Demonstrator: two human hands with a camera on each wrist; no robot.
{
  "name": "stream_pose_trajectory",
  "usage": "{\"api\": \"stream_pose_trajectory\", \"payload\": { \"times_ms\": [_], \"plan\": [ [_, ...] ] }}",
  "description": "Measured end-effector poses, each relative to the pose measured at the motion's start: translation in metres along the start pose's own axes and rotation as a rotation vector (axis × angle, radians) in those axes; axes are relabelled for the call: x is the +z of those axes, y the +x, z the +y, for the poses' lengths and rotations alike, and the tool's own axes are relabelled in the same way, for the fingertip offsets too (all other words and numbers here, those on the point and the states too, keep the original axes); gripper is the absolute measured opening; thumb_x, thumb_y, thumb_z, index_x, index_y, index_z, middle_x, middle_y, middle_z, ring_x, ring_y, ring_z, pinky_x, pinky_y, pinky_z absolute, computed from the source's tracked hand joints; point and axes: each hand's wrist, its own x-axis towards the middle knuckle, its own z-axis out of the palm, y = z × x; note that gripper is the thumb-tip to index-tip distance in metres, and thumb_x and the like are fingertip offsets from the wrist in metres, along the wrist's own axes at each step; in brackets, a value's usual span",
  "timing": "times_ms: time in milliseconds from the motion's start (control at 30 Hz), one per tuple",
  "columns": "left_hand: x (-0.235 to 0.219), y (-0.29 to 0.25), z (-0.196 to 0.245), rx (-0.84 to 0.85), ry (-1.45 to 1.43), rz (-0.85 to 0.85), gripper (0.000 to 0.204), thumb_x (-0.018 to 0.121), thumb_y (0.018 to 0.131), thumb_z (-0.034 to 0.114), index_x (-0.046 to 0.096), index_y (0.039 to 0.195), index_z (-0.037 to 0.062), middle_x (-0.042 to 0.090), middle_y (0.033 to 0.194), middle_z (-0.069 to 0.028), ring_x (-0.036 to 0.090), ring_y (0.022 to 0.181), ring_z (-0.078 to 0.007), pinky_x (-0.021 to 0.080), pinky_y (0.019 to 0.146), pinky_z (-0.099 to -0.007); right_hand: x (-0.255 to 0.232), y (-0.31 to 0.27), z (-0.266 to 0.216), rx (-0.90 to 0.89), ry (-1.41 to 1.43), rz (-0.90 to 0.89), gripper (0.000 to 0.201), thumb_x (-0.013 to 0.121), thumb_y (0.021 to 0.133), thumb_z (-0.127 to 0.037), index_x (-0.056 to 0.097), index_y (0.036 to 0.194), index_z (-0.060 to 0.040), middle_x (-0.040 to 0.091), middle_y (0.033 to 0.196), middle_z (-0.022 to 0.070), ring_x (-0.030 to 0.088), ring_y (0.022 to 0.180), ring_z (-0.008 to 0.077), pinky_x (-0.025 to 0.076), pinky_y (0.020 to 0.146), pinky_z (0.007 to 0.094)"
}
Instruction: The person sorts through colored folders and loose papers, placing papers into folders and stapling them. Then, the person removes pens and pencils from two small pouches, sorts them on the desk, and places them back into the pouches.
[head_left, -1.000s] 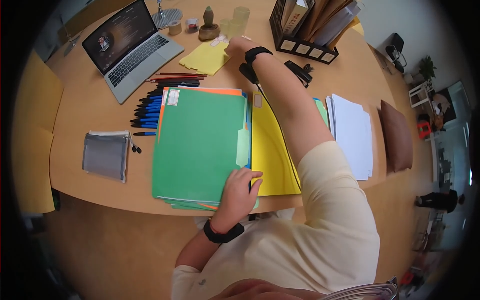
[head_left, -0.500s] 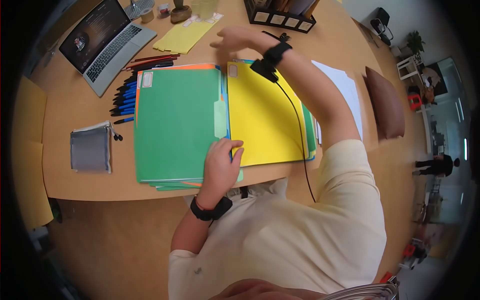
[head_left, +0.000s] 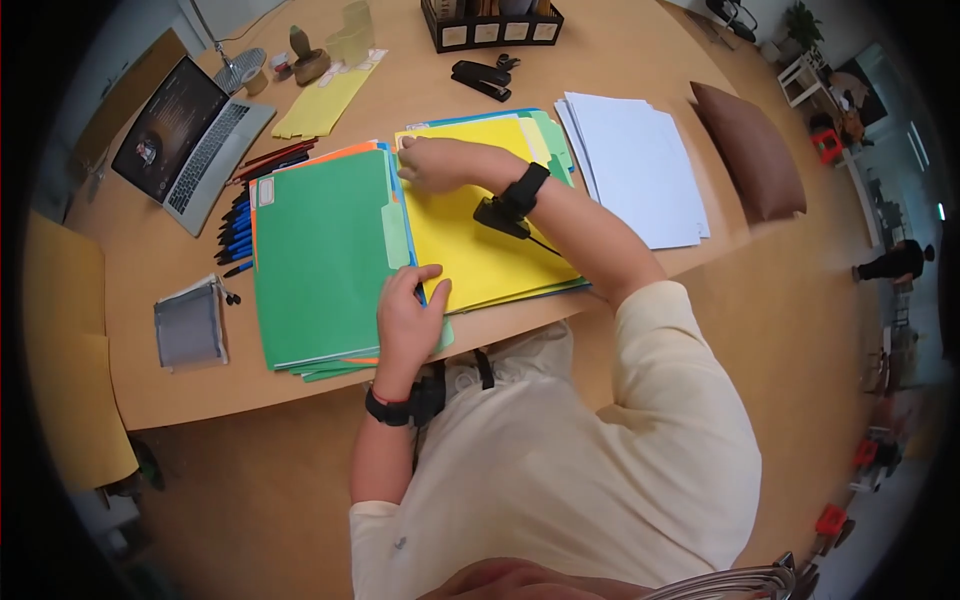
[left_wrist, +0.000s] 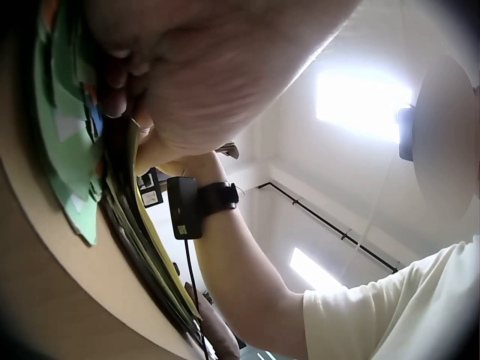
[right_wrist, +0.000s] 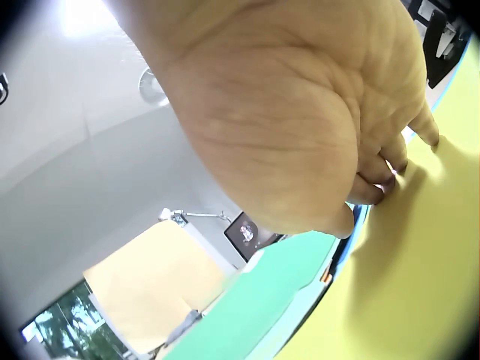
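In the head view my right hand (head_left: pixel 440 165) is over the upper left corner of a yellow folder (head_left: pixel 500 250) on top of a stack. In the right wrist view its bent fingertips (right_wrist: pixel 397 161) touch the yellow surface, with the thumb beside the folder's left edge. My left hand (head_left: pixel 405 315) rests at the lower right corner of a green folder (head_left: pixel 320 260), thumb spread toward the yellow stack. Its fingertips lie by the gap between the two stacks in the left wrist view. Orange and blue folder edges show under the green one.
White paper (head_left: pixel 640 180) and a brown pouch (head_left: pixel 750 150) lie right. A stapler (head_left: pixel 482 80) and a black file holder (head_left: pixel 495 32) stand behind. Leftward are pens (head_left: pixel 237 235), a laptop (head_left: pixel 195 150), a mesh pouch (head_left: pixel 190 325) and a yellow sheet with labels (head_left: pixel 325 100).
My right hand has come back from the yellow labelled sheet at the rear to the yellow folder's upper left corner. The left hand has stayed at the green folder's corner. The head view has shifted.
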Motion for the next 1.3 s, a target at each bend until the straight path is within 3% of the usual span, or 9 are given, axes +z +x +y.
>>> {"api": "stream_pose_trajectory", "payload": {
  "times_ms": [33, 167, 267, 633, 933, 1033, 1133, 1200, 1300],
  "plan": [
    [-0.002, 0.0, 0.005, -0.033, -0.008, -0.013, 0.026, 0.079, 0.091, 0.011, 0.073, 0.114, 0.0013, 0.072, 0.108, -0.013, 0.067, 0.104, -0.0333, 0.053, 0.093, -0.0401, -0.012, -0.008, -0.009, 0.043, 0.07, -0.05, 0.047, 0.055, 0.109, -0.03, 0.06, 0.135, 0.0092, 0.054, 0.151, 0.0311, 0.047, 0.146, 0.0462, 0.041, 0.12, 0.0473],
    [0.004, 0.002, -0.012, 0.06, -0.262, 0.125, 0.032, 0.075, 0.097, 0.008, 0.069, 0.128, -0.0012, 0.071, 0.121, -0.0133, 0.066, 0.118, -0.0274, 0.05, 0.105, -0.0363, -0.019, -0.092, -0.02, 0.087, 0.119, 0.276, 0.054, 0.057, 0.109, -0.031, 0.055, 0.149, 0.005, 0.045, 0.162, 0.0296, 0.038, 0.154, 0.0456, 0.036, 0.125, 0.0464],
    [-0.019, -0.007, -0.009, 0.057, -0.134, 0.307, 0.034, 0.071, 0.101, 0.007, 0.065, 0.134, -0.0025, 0.069, 0.131, -0.015, 0.064, 0.127, -0.0263, 0.047, 0.112, -0.0366, 0.014, -0.154, -0.008, 0.162, 0.158, 0.543, 0.056, 0.063, 0.105, -0.032, 0.056, 0.148, 0.0047, 0.049, 0.158, 0.0319, 0.041, 0.15, 0.0517, 0.037, 0.124, 0.052],
    [-0.124, -0.066, -0.08, -0.251, -0.084, 0.594, 0.03, 0.061, 0.104, 0.003, 0.065, 0.133, -0.0052, 0.069, 0.134, -0.0162, 0.062, 0.13, -0.0249, 0.044, 0.116, -0.0381, 0.107, -0.251, -0.016, 0.325, 0.015, 0.725, 0.046, 0.072, 0.097, -0.022, 0.066, 0.138, -0.0003, 0.057, 0.154, 0.0213, 0.045, 0.149, 0.0473, 0.037, 0.121, 0.0587],
    [-0.119, -0.06, -0.09, -0.275, 0.309, 0.642, 0.038, 0.071, 0.1, 0.013, 0.064, 0.134, -0.0023, 0.068, 0.132, -0.0218, 0.062, 0.128, -0.0375, 0.045, 0.113, -0.0451, 0.109, -0.254, -0.012, 0.308, 0.038, 0.788, 0.046, 0.072, 0.097, -0.022, 0.066, 0.138, -0.0018, 0.057, 0.154, 0.0201, 0.048, 0.146, 0.045, 0.039, 0.12, 0.0592],
    [-0.105, -0.052, -0.05, -0.397, 0.903, 0.675, 0.048, 0.077, 0.095, 0.019, 0.061, 0.137, 0.0013, 0.065, 0.131, -0.0211, 0.058, 0.125, -0.0427, 0.044, 0.11, -0.0509, 0.105, -0.256, -0.016, 0.325, 0.092, 0.857, 0.046, 0.073, 0.096, -0.019, 0.066, 0.137, 0.0009, 0.056, 0.154, 0.0234, 0.05, 0.144, 0.046, 0.042, 0.119, 0.0548],
    [-0.085, -0.042, -0.035, -0.223, 0.887, 0.647, 0.055, 0.08, 0.092, 0.022, 0.059, 0.138, 0.0015, 0.063, 0.131, -0.0195, 0.056, 0.124, -0.0427, 0.043, 0.108, -0.0533, 0.106, -0.255, -0.017, 0.336, 0.145, 0.932, 0.045, 0.072, 0.095, -0.014, 0.064, 0.136, 0.0036, 0.055, 0.154, 0.0267, 0.053, 0.14, 0.0469, 0.045, 0.117, 0.0505],
    [-0.04, -0.026, 0.005, 0.097, 0.541, 0.393, 0.056, 0.082, 0.09, 0.023, 0.06, 0.136, -0.0002, 0.062, 0.133, -0.0207, 0.056, 0.124, -0.0426, 0.043, 0.108, -0.052, 0.108, -0.261, -0.016, 0.361, 0.202, 0.98, 0.044, 0.071, 0.096, -0.011, 0.063, 0.136, 0.0044, 0.054, 0.154, 0.028, 0.055, 0.138, 0.047, 0.047, 0.115, 0.049],
    [0.012, -0.015, 0.041, 0.267, 0.467, 0.16, 0.061, 0.087, 0.085, 0.028, 0.063, 0.135, 0.0005, 0.063, 0.141, -0.0203, 0.057, 0.129, -0.041, 0.044, 0.107, -0.0509, 0.111, -0.259, -0.015, 0.373, 0.307, 1.037, 0.042, 0.068, 0.097, -0.009, 0.062, 0.137, 0.0043, 0.054, 0.153, 0.0285, 0.057, 0.137, 0.0463, 0.049, 0.113, 0.0484]
  ]
}}
